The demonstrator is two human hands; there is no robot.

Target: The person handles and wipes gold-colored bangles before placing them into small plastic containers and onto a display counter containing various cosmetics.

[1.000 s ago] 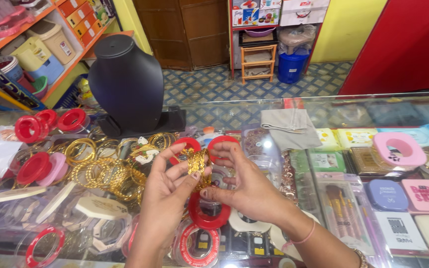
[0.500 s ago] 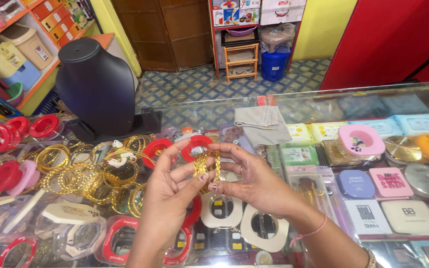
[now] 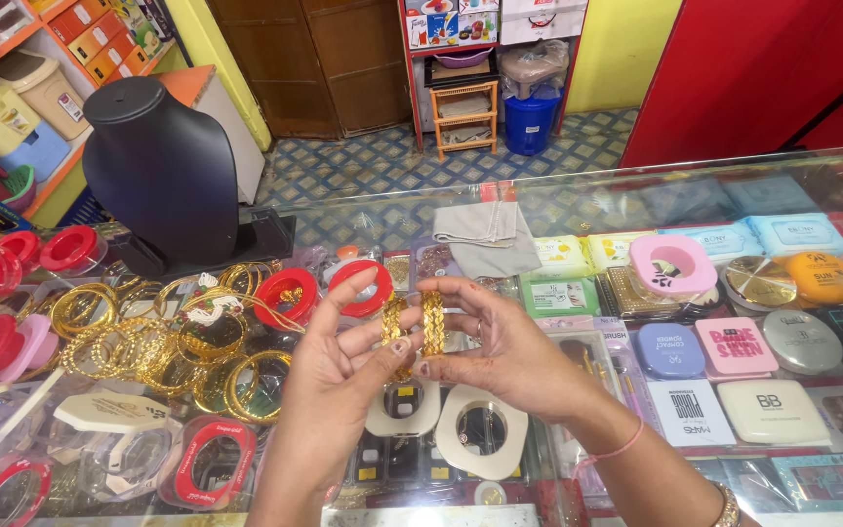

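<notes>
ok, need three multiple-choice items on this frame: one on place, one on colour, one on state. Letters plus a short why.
1. Where is the black bust stand?
A. left of the hands, at the back of the counter
B. right of the hands
C. on the floor

2. What colour are the bangles that the hands hold?
A. red
B. gold
C. white

3. How are those bangles held?
A. lying flat on the glass counter
B. hanging from the stand
C. upright, side by side, between both hands

Answers: 1 A, it stands at upper left on the counter. 2 B, both are gold. 3 C, the left hand and right hand pinch them above the glass.
</notes>
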